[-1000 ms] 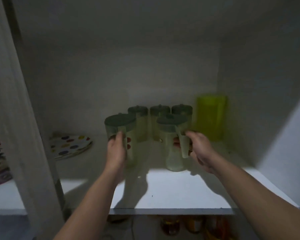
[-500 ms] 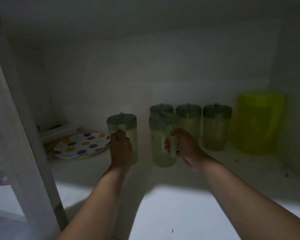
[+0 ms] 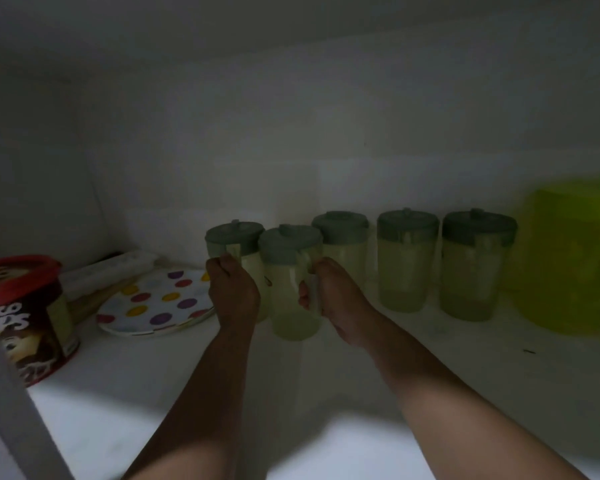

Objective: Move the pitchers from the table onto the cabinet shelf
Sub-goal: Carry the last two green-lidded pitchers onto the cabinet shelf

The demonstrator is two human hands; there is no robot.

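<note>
Several pale green pitchers with grey-green lids stand in the dim cabinet on the white shelf (image 3: 326, 393). My left hand (image 3: 232, 292) grips the handle of the left pitcher (image 3: 234, 240). My right hand (image 3: 336, 299) grips the handle of the pitcher (image 3: 290, 289) beside it, which sits a little in front of the row. Three more pitchers (image 3: 340, 244), (image 3: 406, 261), (image 3: 475, 265) line the back to the right.
A polka-dot plate (image 3: 153, 303) lies left of the pitchers, with a red-lidded cereal tub (image 3: 28, 317) further left. A big yellow-green container (image 3: 568, 254) stands at the right end. The cabinet's frame (image 3: 11, 410) crosses the lower left corner.
Both hands have carried their pitchers deeper into the shelf toward the back row, and the two pitchers are now close together. The view has moved closer and shifted left.
</note>
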